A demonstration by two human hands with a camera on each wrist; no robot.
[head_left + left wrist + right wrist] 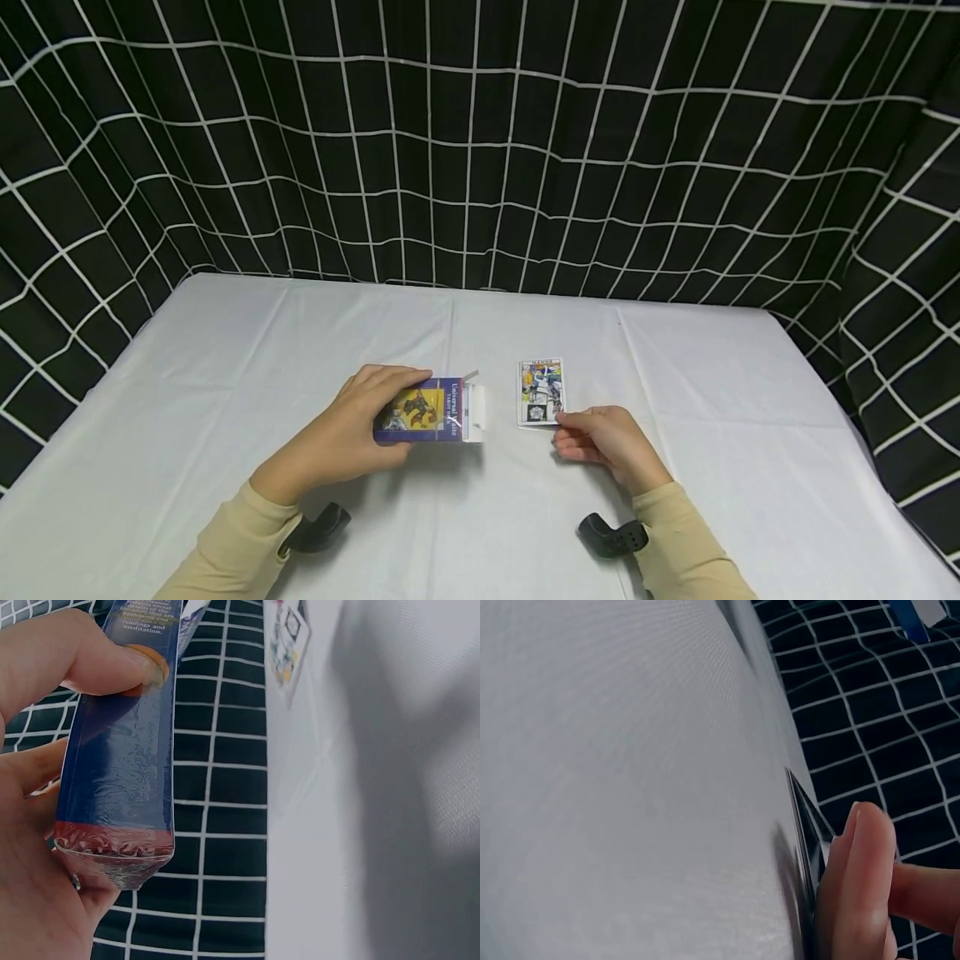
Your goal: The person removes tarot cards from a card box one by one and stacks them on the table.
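My left hand [352,429] grips a blue tarot card box [417,410] above the table, its thumb pressed on a narrow side [124,765] in the left wrist view. Clear wrap hangs at the box's near end. At its right end the white flap [477,412] is open, with a pale edge showing inside. To the right lies a tarot card [542,390], picture up, with another edge just under it. My right hand [603,442] pinches its lower right corner, thumb on top. In the right wrist view the card edge [804,840] tilts slightly off the cloth.
A white cloth [465,517] with fold creases covers the table. Behind and at both sides hangs a black curtain [480,167] with a white grid. Dark curved devices [318,529] sit at both wrists, close over the cloth.
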